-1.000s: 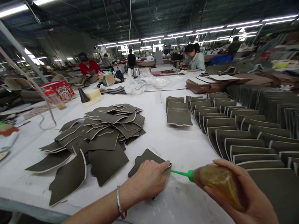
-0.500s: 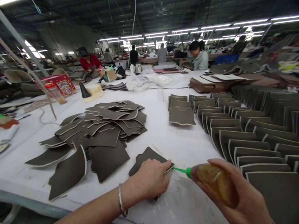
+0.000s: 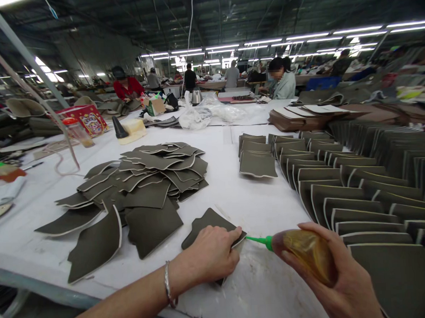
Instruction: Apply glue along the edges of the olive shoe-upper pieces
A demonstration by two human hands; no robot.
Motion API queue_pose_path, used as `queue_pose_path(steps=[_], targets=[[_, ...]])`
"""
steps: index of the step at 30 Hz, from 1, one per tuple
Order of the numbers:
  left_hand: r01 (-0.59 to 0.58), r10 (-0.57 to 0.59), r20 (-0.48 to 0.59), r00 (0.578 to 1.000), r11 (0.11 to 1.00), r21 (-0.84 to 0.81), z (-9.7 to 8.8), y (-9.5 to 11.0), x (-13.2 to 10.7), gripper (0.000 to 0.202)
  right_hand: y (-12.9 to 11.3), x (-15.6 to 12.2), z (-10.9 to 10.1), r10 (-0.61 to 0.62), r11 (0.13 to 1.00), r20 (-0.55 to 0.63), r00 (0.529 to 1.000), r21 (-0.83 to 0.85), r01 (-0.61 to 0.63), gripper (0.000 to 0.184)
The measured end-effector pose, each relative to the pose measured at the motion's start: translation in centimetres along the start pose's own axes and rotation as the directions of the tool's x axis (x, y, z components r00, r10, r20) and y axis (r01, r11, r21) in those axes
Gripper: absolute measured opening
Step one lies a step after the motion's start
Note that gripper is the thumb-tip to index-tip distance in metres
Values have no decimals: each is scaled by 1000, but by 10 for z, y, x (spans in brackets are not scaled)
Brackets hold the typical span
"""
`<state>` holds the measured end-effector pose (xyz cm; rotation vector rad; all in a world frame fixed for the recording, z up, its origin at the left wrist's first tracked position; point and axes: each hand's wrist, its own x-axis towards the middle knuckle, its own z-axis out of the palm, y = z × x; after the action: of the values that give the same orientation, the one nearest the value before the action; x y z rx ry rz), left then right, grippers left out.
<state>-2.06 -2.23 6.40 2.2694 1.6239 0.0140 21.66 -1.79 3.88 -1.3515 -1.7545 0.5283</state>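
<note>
My right hand (image 3: 343, 275) is wrapped round a squeeze bottle (image 3: 306, 256) of amber liquid, probably glue. The bottle lies on its side, and its thin green nozzle (image 3: 259, 241) meets the right corner of a dark olive leather-like piece (image 3: 210, 223). My left hand (image 3: 213, 254) holds that piece against the table, the index finger stretched to the corner and the other fingers curled under. A silver bracelet (image 3: 168, 282) circles the left wrist. To the left lies a loose heap of similar pieces (image 3: 146, 193) with pale edges.
Overlapping rows of olive pieces (image 3: 361, 217) fan out on the right, beside a small stack (image 3: 257, 163). Brown stacked panels (image 3: 292, 119) stand behind. Further back are clear plastic bags (image 3: 210, 111), a black cone (image 3: 119, 128) and a red-lidded jar (image 3: 78, 133). Another amber bottle (image 3: 10, 174) lies far left. Co-workers sit beyond.
The bottle in my right hand has tilted slightly, its body a little higher, while the nozzle tip stays at the piece's corner. My left hand keeps nearly the same place.
</note>
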Motion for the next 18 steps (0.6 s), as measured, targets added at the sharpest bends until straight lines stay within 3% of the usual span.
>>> queue_pose_path(steps=[5,9,15,18], targets=[[3,-3,3,1000,1000,13,-1,0,-1,52,1,1,-4,48,997,102,994,57,-54,48],[0,0,3,1000,1000,20,1,0,-2,54,0,2,-3,110,993,19,994,49,-111,51],[-7,7,7,1000,1000,19,2,-3,-3,55,-7,-4,-2,127,979,128,984,144,-145,48],[-8,8,11,1000,1000,9,1,-3,-4,55,-8,-5,-1,154,978,69,986,133,-162,49]])
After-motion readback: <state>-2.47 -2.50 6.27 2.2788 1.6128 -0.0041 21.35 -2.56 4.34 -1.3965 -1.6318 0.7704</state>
